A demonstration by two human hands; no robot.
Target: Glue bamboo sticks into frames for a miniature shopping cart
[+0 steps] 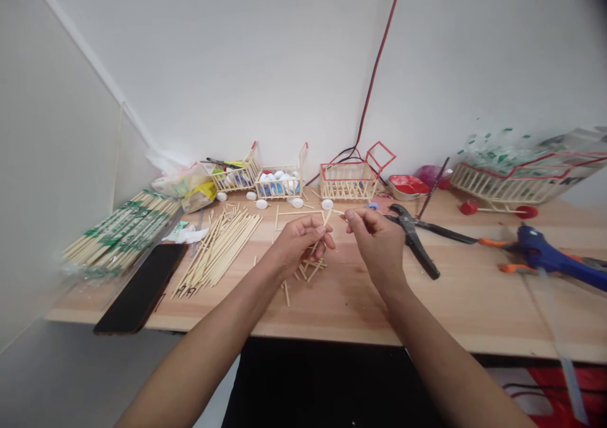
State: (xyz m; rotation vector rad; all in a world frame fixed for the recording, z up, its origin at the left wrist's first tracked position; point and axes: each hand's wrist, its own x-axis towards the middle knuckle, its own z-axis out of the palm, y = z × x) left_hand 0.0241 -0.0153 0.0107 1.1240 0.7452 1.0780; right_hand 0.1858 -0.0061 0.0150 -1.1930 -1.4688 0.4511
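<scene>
My left hand is closed, pinching a short bamboo stick that points up between thumb and fingers. My right hand faces it a little way off, thumb and forefinger pressed together. Whatever is in that pinch is too small to make out. Below my left hand, cut stick pieces lie loose on the wooden table, partly hidden by the fingers. Just behind the hands stands a small stick-built cart with a red rim and white wheels.
Long bamboo sticks, a black phone and green-wrapped stick packs lie left. Two more stick carts stand behind. Black-handled pliers, a blue glue gun and a larger stick cart occupy the right.
</scene>
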